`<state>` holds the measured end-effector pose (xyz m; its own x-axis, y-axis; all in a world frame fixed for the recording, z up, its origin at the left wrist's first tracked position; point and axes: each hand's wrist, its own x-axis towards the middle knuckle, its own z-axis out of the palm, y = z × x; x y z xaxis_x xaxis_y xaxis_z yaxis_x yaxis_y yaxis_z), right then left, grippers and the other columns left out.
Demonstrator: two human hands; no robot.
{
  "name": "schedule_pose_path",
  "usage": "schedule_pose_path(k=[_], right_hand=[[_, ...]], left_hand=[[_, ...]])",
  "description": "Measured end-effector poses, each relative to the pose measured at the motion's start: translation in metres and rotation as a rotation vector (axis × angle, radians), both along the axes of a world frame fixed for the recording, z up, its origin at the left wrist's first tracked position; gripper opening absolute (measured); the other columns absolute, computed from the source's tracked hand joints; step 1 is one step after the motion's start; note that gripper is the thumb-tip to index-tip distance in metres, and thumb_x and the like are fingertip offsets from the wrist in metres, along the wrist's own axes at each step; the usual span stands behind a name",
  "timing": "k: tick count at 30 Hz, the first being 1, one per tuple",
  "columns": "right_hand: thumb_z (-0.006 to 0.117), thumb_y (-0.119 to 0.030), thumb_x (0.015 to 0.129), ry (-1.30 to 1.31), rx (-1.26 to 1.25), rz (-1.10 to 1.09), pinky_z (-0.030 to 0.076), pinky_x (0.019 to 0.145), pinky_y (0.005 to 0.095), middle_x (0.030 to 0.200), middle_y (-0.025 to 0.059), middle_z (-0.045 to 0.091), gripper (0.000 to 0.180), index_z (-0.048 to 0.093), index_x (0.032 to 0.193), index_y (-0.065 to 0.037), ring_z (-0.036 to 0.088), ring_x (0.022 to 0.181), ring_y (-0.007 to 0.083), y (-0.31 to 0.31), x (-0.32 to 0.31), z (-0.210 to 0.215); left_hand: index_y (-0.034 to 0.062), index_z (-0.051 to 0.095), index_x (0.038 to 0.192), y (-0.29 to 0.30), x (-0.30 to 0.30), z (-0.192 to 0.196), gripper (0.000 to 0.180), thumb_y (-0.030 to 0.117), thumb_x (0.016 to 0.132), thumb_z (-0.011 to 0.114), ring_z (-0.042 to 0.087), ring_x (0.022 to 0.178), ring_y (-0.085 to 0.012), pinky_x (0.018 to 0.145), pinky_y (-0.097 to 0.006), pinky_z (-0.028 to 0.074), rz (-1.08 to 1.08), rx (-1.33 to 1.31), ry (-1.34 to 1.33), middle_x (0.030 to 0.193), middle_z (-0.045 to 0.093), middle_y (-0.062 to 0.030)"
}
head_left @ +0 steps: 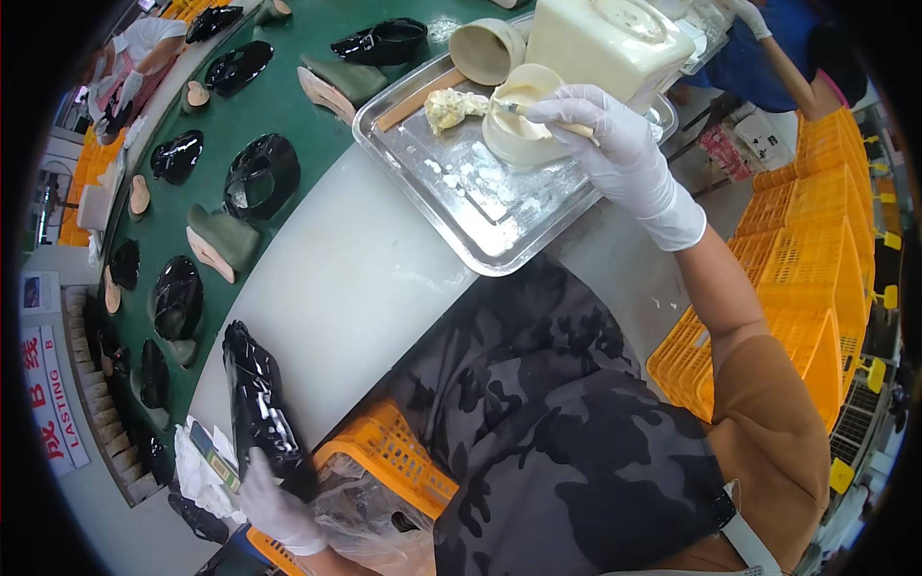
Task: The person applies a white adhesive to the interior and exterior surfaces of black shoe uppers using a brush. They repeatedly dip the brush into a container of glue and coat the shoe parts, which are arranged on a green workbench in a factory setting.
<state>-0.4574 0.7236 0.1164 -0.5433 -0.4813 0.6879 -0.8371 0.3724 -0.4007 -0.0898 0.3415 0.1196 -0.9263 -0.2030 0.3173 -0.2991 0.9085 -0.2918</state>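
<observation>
- Green belt [288,106] left of and behind the tray, carrying rows of glossy black uppers [261,175] and tan lasts [209,254].
- White surface [355,288] just in front of the tray, bare but for a few pale smears.
- Orange crates [816,240] stacked right of the tray; one more crate [384,451] well in front of it, at the lap.
- Steel tray [490,216] straddling belt and surface, smeared with white paste.
- Cream canister [605,38] at the tray's back edge.
- Black boot upper [259,408] well in front-left of the tray, off the surface edge, gripped at its lower end.
- Cup [519,120] of paste standing on the tray below the canister; a second, tipped cup [487,50] just behind it.
- Right hand [615,144], white-gloved, over the tray, fingers pinched round a brush [523,109] whose tip dips into the cup.
- Left hand [274,509], white-gloved, closed round the boot upper.
- Lump of paste [451,106] on the tray just left of the cup.
</observation>
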Motion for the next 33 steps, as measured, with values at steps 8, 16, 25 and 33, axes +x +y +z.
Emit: schedule_pose_path(k=[8, 16, 25, 33], right_hand=[[0.059, -0.006, 0.086, -0.328, -0.091, 0.111, 0.050, 0.078, 0.0258, 0.099, 0.0034, 0.063, 0.017, 0.061, 0.103, -0.006, 0.062, 0.087, 0.0144, 0.009, -0.011, 0.003], [0.049, -0.010, 0.095, -0.542, -0.401, 0.059, 0.051, 0.076, 0.0241, 0.108, 0.0085, 0.060, 0.019, 0.053, 0.111, 0.000, 0.061, 0.086, 0.0129, 0.022, 0.001, 0.003], [0.048, -0.011, 0.095, -0.490, -0.431, 0.025, 0.052, 0.073, 0.0250, 0.104, 0.0094, 0.061, 0.019, 0.053, 0.110, 0.000, 0.061, 0.088, 0.0128, 0.022, -0.002, 0.016], [0.058, -0.008, 0.088, -0.293, -0.412, 0.441, 0.050, 0.072, 0.0284, 0.095, 0.0111, 0.063, 0.014, 0.058, 0.098, 0.001, 0.062, 0.083, 0.0186, -0.015, -0.013, 0.034]], left_hand=[[-0.0029, 0.047, 0.128, 0.017, 0.010, 0.021, 0.040, 0.007, 0.089, 0.047, 0.056, 0.102, -0.0279, 0.086, -0.041, 0.048, -0.091, 1.048, 0.813, 0.120, 0.053, -0.0162], [0.0008, 0.045, 0.123, 0.042, -0.067, 0.016, 0.043, 0.006, 0.084, 0.062, 0.057, 0.093, -0.0232, 0.077, -0.030, 0.050, -0.418, 0.772, 0.619, 0.113, 0.056, -0.0099], [0.0040, 0.040, 0.129, 0.137, -0.178, -0.006, 0.051, 0.014, 0.083, 0.059, 0.050, 0.052, -0.0202, 0.042, -0.031, 0.043, 0.371, 2.452, 0.467, 0.082, 0.053, -0.0095], [-0.0025, 0.045, 0.122, 0.163, -0.214, -0.012, 0.042, 0.004, 0.081, 0.054, 0.051, 0.050, -0.0254, 0.041, -0.030, 0.040, 0.128, 2.714, -0.205, 0.065, 0.048, -0.0108]])
